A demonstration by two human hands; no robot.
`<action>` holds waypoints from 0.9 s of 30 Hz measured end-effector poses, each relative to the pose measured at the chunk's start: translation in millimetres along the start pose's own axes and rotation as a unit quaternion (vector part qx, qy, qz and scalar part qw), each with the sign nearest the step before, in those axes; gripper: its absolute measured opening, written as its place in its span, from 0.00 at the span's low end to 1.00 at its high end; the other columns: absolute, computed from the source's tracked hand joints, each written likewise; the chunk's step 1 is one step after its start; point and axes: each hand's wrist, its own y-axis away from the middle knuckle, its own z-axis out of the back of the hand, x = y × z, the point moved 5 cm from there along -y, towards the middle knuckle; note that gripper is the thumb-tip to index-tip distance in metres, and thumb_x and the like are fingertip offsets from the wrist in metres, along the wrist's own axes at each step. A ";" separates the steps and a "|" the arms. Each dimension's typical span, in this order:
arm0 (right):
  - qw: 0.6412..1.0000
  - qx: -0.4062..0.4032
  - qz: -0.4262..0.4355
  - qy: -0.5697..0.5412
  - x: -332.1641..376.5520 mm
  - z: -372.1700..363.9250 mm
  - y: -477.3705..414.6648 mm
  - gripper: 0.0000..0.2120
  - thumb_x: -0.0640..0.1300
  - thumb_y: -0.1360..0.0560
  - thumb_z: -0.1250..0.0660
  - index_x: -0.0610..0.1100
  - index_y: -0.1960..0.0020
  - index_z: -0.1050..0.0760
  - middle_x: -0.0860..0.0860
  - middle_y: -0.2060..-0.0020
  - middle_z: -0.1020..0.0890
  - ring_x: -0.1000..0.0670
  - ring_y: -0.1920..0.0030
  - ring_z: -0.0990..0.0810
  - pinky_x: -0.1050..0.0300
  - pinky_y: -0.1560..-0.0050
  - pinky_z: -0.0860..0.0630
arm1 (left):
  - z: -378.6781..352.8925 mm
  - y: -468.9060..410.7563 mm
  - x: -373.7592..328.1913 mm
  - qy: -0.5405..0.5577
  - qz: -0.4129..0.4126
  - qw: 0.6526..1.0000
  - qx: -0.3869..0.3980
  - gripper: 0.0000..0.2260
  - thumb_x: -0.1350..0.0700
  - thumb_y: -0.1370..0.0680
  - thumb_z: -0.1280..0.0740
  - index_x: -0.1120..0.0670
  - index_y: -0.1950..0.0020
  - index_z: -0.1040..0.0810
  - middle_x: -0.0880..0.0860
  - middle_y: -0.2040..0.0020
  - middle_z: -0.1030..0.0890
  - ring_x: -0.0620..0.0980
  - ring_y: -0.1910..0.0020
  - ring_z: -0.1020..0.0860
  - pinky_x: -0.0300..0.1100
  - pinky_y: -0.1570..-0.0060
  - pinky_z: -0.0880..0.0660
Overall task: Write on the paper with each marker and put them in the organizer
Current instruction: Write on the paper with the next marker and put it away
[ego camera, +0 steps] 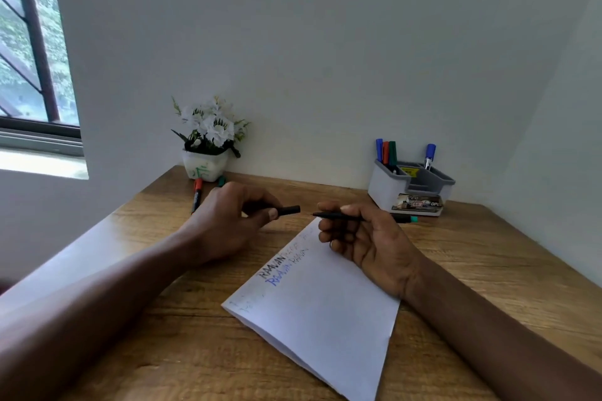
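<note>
My right hand (365, 244) holds a thin black marker (404, 218) with a teal end, its bare tip pointing left. My left hand (228, 221) grips the black cap (288, 210), a short gap away from that tip. Both hover over the far end of the white paper (325, 312), which carries lines of black, blue and faint writing. The grey organizer (384, 187) stands at the back right with several markers upright in it. A red-capped marker (197, 194) lies on the table by the flower pot, and a teal-ended one (222, 181) peeks out behind my left hand.
A white pot of white flowers (205, 153) stands at the back left against the wall. The wooden table (163, 352) fits into a corner, with walls behind and to the right. A window is at the far left.
</note>
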 end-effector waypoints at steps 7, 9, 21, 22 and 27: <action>1.000 0.013 0.007 0.008 1.2 -1.6 2.1 0.12 0.40 0.20 0.40 0.38 0.46 0.19 0.43 0.59 0.14 0.49 0.61 0.15 0.60 0.61 0.20 | -5.2 2.6 -8.1 0.033 -0.019 0.999 0.035 0.07 0.51 0.21 0.29 0.39 0.48 0.15 0.37 0.55 0.15 0.37 0.52 0.18 0.46 0.48 0.19; 1.000 0.016 0.011 0.020 1.4 -2.9 2.6 0.11 0.40 0.20 0.40 0.37 0.46 0.20 0.43 0.58 0.14 0.49 0.61 0.16 0.60 0.60 0.20 | -5.8 3.4 -11.1 0.046 -0.025 0.998 0.040 0.06 0.51 0.21 0.29 0.40 0.48 0.15 0.39 0.56 0.14 0.40 0.55 0.17 0.48 0.51 0.19; 0.994 -0.012 0.055 0.093 2.8 -7.8 6.5 0.06 0.44 0.25 0.27 0.41 0.56 0.19 0.45 0.67 0.18 0.50 0.69 0.23 0.61 0.70 0.27 | -13.0 9.0 -28.6 0.236 -0.046 0.966 0.091 0.07 0.58 0.22 0.29 0.56 0.47 0.14 0.54 0.54 0.14 0.50 0.56 0.17 0.43 0.54 0.19; 0.994 -0.015 0.057 0.088 3.6 -8.1 6.7 0.07 0.44 0.26 0.26 0.41 0.57 0.19 0.46 0.69 0.20 0.51 0.71 0.25 0.61 0.71 0.29 | -13.6 10.0 -29.2 0.271 -0.037 0.958 0.089 0.07 0.58 0.23 0.29 0.58 0.48 0.14 0.55 0.54 0.14 0.50 0.57 0.18 0.42 0.54 0.20; 0.993 -0.006 0.094 0.066 8.0 -10.4 5.7 0.08 0.44 0.27 0.26 0.44 0.63 0.22 0.47 0.72 0.21 0.53 0.74 0.27 0.62 0.71 0.31 | -17.1 12.6 -28.6 0.393 0.013 0.915 0.091 0.12 0.57 0.27 0.28 0.66 0.51 0.17 0.55 0.62 0.16 0.49 0.61 0.20 0.42 0.53 0.19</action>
